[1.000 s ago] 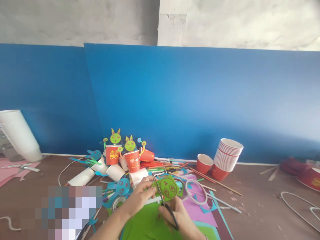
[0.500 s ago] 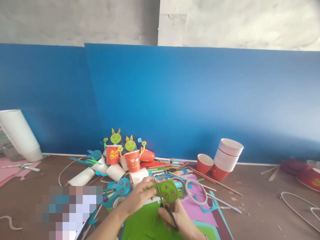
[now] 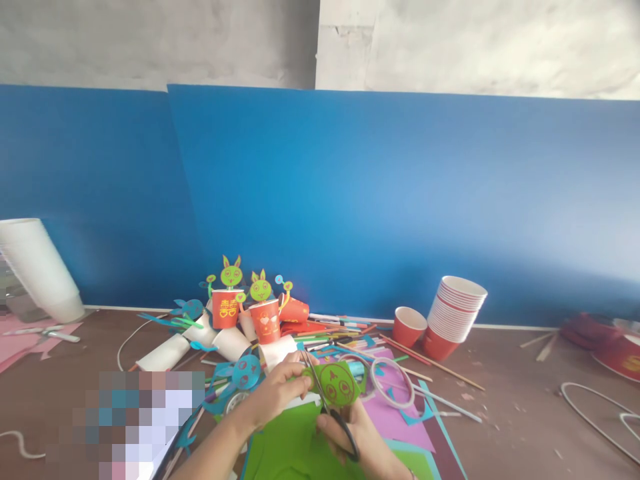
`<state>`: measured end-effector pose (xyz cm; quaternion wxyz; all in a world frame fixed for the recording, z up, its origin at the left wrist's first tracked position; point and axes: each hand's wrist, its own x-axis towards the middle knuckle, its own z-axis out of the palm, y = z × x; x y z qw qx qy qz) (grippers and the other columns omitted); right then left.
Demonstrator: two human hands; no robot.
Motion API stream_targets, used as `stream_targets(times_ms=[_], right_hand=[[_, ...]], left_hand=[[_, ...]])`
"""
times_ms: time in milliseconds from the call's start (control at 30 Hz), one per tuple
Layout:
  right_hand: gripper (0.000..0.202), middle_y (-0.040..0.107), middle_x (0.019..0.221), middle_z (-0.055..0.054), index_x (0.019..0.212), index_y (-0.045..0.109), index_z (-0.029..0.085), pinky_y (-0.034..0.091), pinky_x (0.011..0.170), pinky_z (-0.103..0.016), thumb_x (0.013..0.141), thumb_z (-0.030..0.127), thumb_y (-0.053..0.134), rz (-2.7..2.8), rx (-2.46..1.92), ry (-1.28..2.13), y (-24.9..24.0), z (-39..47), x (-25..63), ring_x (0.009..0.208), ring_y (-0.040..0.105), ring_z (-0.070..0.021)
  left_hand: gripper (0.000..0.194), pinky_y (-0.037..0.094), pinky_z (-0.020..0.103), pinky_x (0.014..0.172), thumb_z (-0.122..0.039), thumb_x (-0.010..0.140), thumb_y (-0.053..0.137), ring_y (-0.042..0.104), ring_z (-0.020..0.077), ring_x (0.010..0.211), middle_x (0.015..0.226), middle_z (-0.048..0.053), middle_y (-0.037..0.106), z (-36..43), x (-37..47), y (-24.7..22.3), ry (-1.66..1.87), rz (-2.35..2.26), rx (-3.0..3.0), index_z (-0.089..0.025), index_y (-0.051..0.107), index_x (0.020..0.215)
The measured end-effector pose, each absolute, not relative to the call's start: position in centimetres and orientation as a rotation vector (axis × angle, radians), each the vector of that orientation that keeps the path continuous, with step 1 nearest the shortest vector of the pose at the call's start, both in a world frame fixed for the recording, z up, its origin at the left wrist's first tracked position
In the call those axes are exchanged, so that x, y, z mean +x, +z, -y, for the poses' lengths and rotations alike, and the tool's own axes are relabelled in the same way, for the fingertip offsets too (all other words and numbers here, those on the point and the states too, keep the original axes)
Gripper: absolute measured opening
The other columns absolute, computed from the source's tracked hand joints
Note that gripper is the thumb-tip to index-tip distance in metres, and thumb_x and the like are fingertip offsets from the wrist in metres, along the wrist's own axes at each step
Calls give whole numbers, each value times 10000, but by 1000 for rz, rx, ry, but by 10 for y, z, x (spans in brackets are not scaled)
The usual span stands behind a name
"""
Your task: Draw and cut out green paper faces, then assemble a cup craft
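Observation:
My left hand pinches the left edge of a piece of green paper that has a cartoon face drawn on it in dark red lines. In my right hand is a pair of black-handled scissors, its fingers through the loops. The blades point up and away, slightly apart, and lie along the left side of the drawn face. Below both hands are green paper sheets on the table.
Two red paper cups with green rabbit faces stand behind my hands. Rolls of tape, purple paper and many sticks lie around. A stack of paper cups leans at right, another white stack at far left. A blue panel rises behind.
The scissors' handles have shifted slightly right and the blades look a little more apart. My left hand and the green paper stay nearly in place.

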<state>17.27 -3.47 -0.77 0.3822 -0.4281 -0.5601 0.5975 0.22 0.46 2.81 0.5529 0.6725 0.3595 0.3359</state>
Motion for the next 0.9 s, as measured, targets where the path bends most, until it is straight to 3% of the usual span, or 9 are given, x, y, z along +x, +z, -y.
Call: stream_targets(times_ms=[333, 433, 533, 767, 900], right_hand=[[440, 381, 405, 132, 976, 464, 178, 232, 309, -168, 678, 443, 649, 1441, -1131, 1514, -8, 33, 174, 303, 300, -43], [434, 407, 438, 116, 933, 490, 171, 245, 308, -174, 677, 489, 638, 1428, -1137, 1467, -12, 31, 174, 304, 312, -43], [402, 397, 422, 101, 741, 495, 180, 241, 310, -180, 681, 562, 603, 1435, -1129, 1433, -13, 28, 174, 298, 310, -39], [405, 440, 396, 74, 662, 475, 191, 272, 345, -192, 667, 574, 607, 1426, -1124, 1454, -13, 30, 173, 326, 360, -63], [355, 427, 404, 73, 631, 452, 204, 301, 385, -205, 674, 519, 611, 1440, -1127, 1427, -8, 33, 174, 364, 362, -72]], left_hand=[[266, 410, 323, 854, -343, 774, 517, 492, 233, 1025, 1197, 75, 502, -5, 1, 30, 768, -934, 1592, -173, 534, 570], [302, 354, 355, 966, -394, 796, 515, 436, 271, 1151, 1257, 87, 485, -5, 4, 26, 811, -1029, 1611, -174, 582, 600], [312, 265, 385, 1060, -446, 824, 508, 362, 283, 1245, 1273, 93, 477, -3, 10, 19, 911, -1092, 1662, -188, 636, 703], [364, 358, 369, 1014, -496, 819, 491, 291, 298, 1300, 1350, 96, 388, 5, 20, 10, 977, -1096, 1576, -192, 603, 653], [343, 285, 412, 1065, -479, 806, 522, 274, 312, 1314, 1381, 86, 371, 3, 15, 14, 889, -1052, 1562, -190, 597, 636]])
